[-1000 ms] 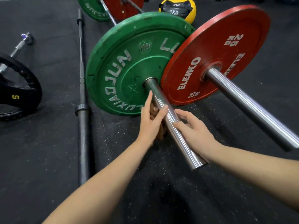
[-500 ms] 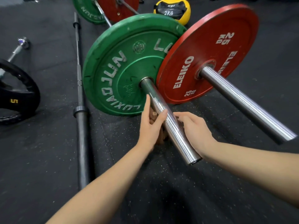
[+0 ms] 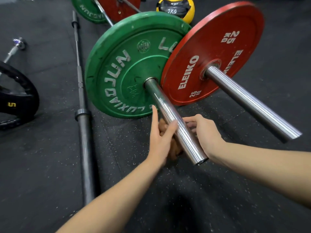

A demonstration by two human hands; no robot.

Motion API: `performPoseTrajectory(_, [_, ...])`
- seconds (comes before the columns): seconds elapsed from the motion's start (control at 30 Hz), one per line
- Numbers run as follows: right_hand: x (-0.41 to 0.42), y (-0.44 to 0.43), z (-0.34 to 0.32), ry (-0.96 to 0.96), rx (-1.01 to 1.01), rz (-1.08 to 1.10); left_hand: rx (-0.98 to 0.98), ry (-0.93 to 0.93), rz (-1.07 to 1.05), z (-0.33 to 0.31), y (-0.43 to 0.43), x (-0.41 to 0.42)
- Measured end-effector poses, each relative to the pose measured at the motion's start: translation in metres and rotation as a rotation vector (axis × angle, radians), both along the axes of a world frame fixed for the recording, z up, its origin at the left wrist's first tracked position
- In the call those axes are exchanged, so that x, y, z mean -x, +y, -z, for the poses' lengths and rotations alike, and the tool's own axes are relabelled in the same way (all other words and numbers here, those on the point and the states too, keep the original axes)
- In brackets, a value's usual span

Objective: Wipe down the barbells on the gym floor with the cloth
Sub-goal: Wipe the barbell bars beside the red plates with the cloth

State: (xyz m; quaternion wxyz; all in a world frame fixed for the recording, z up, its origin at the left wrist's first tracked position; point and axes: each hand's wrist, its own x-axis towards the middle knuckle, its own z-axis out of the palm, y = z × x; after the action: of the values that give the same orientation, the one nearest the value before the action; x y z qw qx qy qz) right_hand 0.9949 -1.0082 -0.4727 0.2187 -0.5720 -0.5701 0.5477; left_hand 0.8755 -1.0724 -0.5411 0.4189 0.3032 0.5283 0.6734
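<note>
Cloth [image 3: 174,149], brown and bunched, sits under the chrome barbell sleeve [image 3: 170,115] just beyond the green plate [image 3: 117,68], above the gym floor [image 3: 218,190]. My left hand [image 3: 159,140] holds it there, thumb over the sleeve and forefinger straight. My right hand [image 3: 206,133] curls its fingers against the sleeve's other side; I cannot tell whether that grip holds anything.
</note>
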Motion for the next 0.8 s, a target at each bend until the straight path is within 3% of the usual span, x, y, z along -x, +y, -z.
performPoseTrajectory(0.23, [0.001,0.002,0.003,0.032,0.033,0.034,0.014,-0.012,0.075,0.002,-0.010,-0.019])
performPoseTrajectory(0.33, [0.002,0.007,0.007,-0.040,0.014,0.031,0.007,-0.008,0.129,0.013,-0.032,-0.040])
performPoseTrajectory(0.47, [0.003,0.011,0.010,-0.133,-0.018,-0.047,0.057,0.014,-0.011,0.004,-0.053,-0.038])
performPoseTrajectory(0.6, [0.000,0.017,-0.004,-0.198,-0.139,-0.125,-0.034,0.242,-0.171,-0.046,-0.051,0.007])
performPoseTrajectory(0.7, [-0.002,0.028,-0.031,-0.036,-0.230,-0.136,-0.012,0.420,-0.151,-0.087,-0.007,0.033])
performPoseTrajectory(0.8, [0.003,0.050,-0.059,0.189,-0.007,-0.184,0.000,0.444,-0.108,-0.127,0.046,0.025])
